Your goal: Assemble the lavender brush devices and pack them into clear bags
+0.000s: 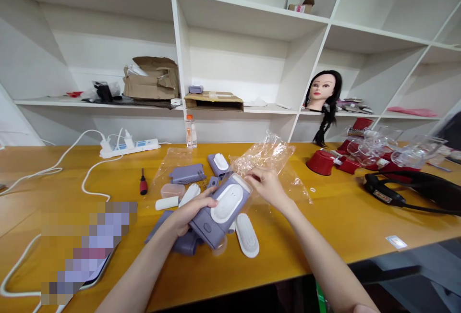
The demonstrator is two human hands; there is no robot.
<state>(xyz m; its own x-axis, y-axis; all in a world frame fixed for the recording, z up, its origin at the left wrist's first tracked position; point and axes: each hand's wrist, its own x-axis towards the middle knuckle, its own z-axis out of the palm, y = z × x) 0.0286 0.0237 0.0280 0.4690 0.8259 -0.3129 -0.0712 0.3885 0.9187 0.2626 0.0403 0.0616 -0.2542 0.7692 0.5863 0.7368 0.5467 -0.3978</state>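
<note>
**At the yellow table, both hands on the lilac plastic housing**

White shelves stand beyond. My left hand curls closed around the housing's side, and my right hand grips its far end with bent fingers. It sits at twelve o'clock from me. A white bristle pad lies at its four o'clock, a red-handled screwdriver at its ten.

**Q:** What type of room is shown?

**A:** A workshop-style workroom.

**Q:** What features identify it?

**A:** A long yellow workbench with a power strip and a red-handled screwdriver; white built-in shelving behind, holding a cardboard box; and a mannequin head with long black hair.
</note>
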